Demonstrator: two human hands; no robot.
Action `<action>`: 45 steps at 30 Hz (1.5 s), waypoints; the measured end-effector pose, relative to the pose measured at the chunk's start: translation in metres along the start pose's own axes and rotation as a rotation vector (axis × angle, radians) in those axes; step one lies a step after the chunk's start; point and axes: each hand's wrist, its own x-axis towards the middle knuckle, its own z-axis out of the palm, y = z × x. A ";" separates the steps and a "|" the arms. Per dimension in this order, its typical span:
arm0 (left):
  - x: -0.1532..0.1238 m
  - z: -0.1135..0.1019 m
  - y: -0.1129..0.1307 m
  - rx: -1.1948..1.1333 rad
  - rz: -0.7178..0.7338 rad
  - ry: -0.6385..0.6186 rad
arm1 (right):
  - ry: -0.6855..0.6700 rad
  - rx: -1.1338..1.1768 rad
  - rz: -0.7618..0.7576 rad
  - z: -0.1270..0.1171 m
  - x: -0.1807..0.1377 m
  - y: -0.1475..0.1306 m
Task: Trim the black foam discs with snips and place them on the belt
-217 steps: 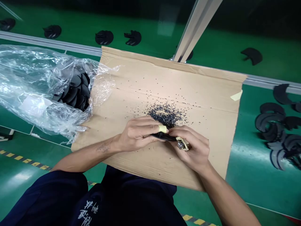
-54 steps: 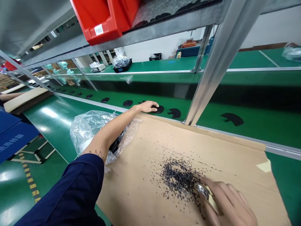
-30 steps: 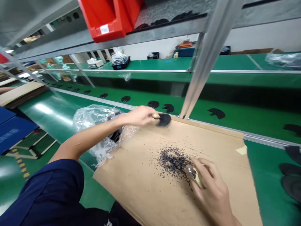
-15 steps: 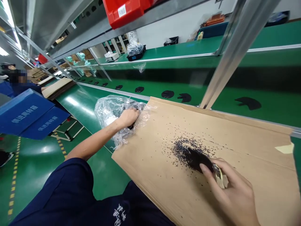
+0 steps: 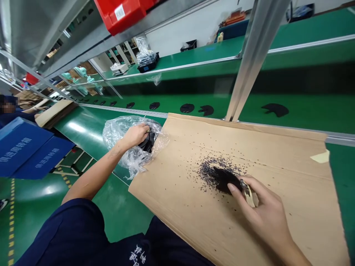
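My left hand point(image 5: 135, 135) reaches into the mouth of a clear plastic bag point(image 5: 119, 131) and curls its fingers onto the black plastic parts point(image 5: 149, 141) inside. My right hand point(image 5: 262, 212) rests on the brown cardboard sheet point(image 5: 277, 155). It is closed on a small trimming tool point(image 5: 248, 193) with a metal tip and a tape-wrapped handle. Just ahead of its fingertips a black part point(image 5: 226, 180) lies on a heap of black shavings point(image 5: 210, 171).
Beyond the cardboard a green conveyor belt point(image 5: 249, 107) carries several black parts point(image 5: 187, 108). A slanted metal post point(image 5: 249, 62) rises from the cardboard's far edge. A red bin point(image 5: 122, 13) sits on the shelf above. Blue boxes point(image 5: 24, 151) and another person point(image 5: 8, 109) are at the left.
My left hand drew back from the cardboard's far edge by the belt and went into the plastic bag. A black part now lies on the shavings by my right hand.
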 end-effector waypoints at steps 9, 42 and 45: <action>-0.057 -0.013 0.088 -1.163 0.240 0.450 | -0.054 0.219 0.343 -0.003 0.006 -0.015; -0.057 0.020 0.207 -1.804 0.198 0.075 | -0.107 0.404 0.614 0.008 0.001 -0.018; -0.057 0.022 0.207 -1.851 0.162 0.086 | -0.081 0.400 0.614 0.009 0.001 -0.018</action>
